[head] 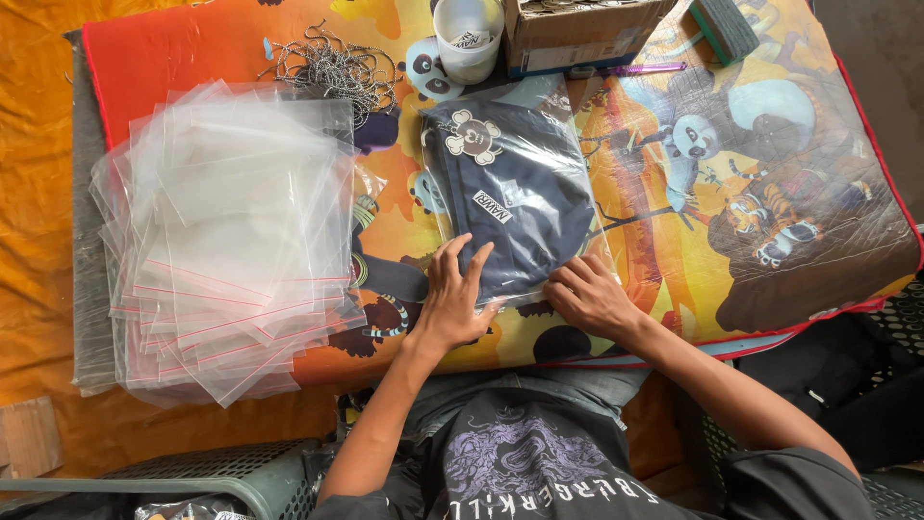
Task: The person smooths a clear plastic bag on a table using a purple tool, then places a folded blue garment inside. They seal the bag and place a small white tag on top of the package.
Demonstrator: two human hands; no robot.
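Navy bagged garment [515, 193] lies under both hands.

We see a small garment-packing station, the sort kept in a home workshop or informal shop. A low table [799, 289] covered in a bright cartoon-printed plastic sheet serves as the work surface. On it lie a fanned stack of clear resealable bags [231, 241], a heap of small metal hooks [332, 67], a white cup [469, 39], a cardboard box [577, 34] and a folded dark garment sealed in a clear bag [515, 197]. An orange cloth [34, 193] lies beneath the table, and a plastic crate [231, 477] stands near the seated person.
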